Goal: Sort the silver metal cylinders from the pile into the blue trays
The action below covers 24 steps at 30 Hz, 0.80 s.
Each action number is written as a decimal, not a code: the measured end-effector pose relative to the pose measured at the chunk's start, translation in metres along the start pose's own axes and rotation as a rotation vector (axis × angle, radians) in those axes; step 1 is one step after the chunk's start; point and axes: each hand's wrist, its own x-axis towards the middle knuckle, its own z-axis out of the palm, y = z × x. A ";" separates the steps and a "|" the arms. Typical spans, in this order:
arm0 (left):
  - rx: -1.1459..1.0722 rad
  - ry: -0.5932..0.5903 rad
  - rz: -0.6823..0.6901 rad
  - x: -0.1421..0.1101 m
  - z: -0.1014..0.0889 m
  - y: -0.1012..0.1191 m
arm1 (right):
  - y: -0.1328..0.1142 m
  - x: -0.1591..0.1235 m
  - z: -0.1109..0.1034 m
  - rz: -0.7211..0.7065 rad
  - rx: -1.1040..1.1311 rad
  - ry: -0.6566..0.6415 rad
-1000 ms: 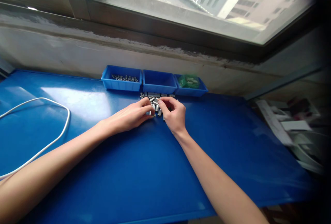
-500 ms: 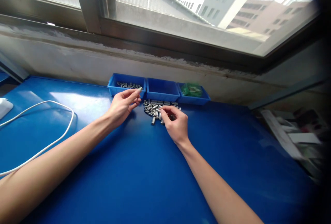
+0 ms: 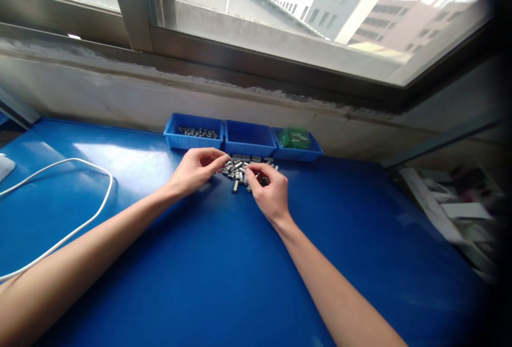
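A pile of small silvery metal cylinders (image 3: 239,170) lies on the blue tabletop, in front of the bins. My left hand (image 3: 199,170) reaches in from the left, its thumb and index finger closed together at the pile's left edge. Anything between those fingertips is too small to make out. On the right side of the pile is my right hand (image 3: 270,191), fingers curled and thumb tip close to the index finger among the cylinders. Its fingers hide part of the pile, and what they hold cannot be told.
Three blue bins stand in a row by the wall: a left bin (image 3: 170,141) with small metal parts (image 3: 198,132), a middle bin (image 3: 250,147), and a right bin (image 3: 300,156) holding a green bag (image 3: 295,137). A white cable (image 3: 96,211) loops across the table's left side.
My left hand has come down and right, from the front of the left bin to the pile's left edge. My right hand has stayed nearly in place at the pile.
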 end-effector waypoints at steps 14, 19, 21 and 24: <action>0.787 -0.386 0.513 -0.009 -0.001 -0.007 | 0.002 0.000 0.000 -0.022 -0.020 0.010; 0.560 -0.317 0.345 -0.007 0.000 -0.006 | 0.002 0.000 0.000 -0.028 -0.026 0.013; 0.326 -0.252 0.213 -0.006 0.002 -0.004 | 0.002 -0.001 0.000 -0.052 -0.041 0.013; -0.031 -0.163 0.007 -0.003 0.002 -0.003 | 0.001 -0.003 0.000 -0.136 -0.068 -0.029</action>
